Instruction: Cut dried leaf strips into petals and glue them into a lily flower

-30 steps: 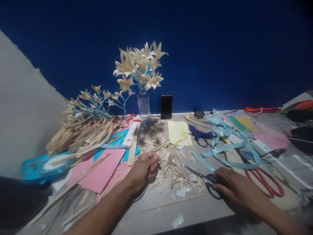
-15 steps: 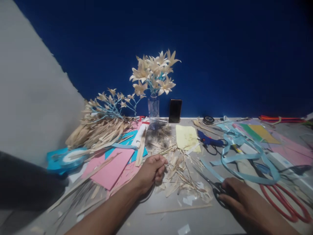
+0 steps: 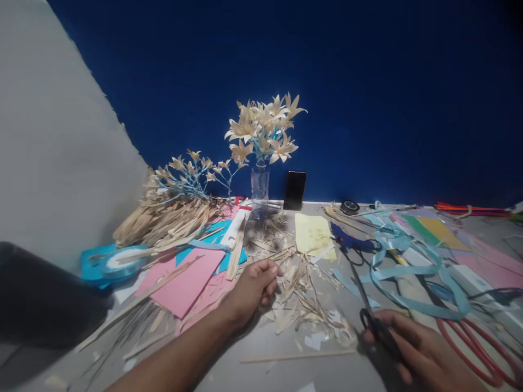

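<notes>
My right hand point(image 3: 408, 340) grips the dark handles of a pair of scissors point(image 3: 365, 291), whose blades point away from me with their tips near a blue glue gun point(image 3: 352, 238). Curled closed, my left hand point(image 3: 257, 283) rests at mid-table; whatever lies between its fingertips, if anything, is too small to make out. Just to its right lies a heap of dry straw-coloured husk scraps point(image 3: 302, 294). A loop of light blue ribbon point(image 3: 429, 313) lies beyond my right hand, and a thin straw strip point(image 3: 298, 356) lies flat in front.
A glass vase point(image 3: 260, 190) of pale husk flowers point(image 3: 265, 128) stands at the back beside an upright phone point(image 3: 295, 190). Pink sheets point(image 3: 188, 280), a ribbon roll point(image 3: 122, 261) and a husk bundle point(image 3: 163, 218) fill the left. Red-handled scissors point(image 3: 476, 348) lie at the right.
My right hand has lifted the scissors off the table and turned their blades to point more directly away. My left hand stays nearly in place. The view has shifted slightly.
</notes>
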Motion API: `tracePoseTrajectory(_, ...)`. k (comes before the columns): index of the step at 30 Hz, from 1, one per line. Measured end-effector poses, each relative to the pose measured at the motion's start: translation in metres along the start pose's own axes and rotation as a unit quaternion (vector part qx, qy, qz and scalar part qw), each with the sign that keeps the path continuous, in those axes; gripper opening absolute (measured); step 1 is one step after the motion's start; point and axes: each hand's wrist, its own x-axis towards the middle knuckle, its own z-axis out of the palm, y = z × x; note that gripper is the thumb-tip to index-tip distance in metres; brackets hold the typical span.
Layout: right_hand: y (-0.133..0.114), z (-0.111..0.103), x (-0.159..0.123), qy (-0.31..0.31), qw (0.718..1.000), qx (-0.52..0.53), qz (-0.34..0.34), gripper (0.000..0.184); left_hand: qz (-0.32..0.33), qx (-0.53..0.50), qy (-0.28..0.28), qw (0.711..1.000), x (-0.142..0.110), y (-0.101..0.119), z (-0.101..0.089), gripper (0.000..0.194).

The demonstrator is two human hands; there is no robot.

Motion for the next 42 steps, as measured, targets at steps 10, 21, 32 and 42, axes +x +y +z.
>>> tracePoseTrajectory(10,-0.048,0.087,0.019,-0.271,0.906,0.325,-0.012,0.078,0.087,0.069,0.004,0.994,-0.005,0.002,0.003,0.032)
tracePoseTrajectory(21,-0.049,0.099,0.025,-0.279,0.87,0.405,-0.026,0.067,0.076,0.071,0.011,0.994,-0.005,0.002,0.003,0.034)
tracePoseTrajectory(32,-0.04,0.111,0.028,-0.286,0.824,0.49,-0.013,0.063,0.067,0.088,0.009,0.994,-0.008,0.005,0.006,0.033)
tracePoseTrajectory(42,-0.056,0.107,0.026,-0.148,0.906,0.394,-0.05,0.068,0.012,0.082,-0.049,0.995,-0.012,0.003,0.008,0.041)
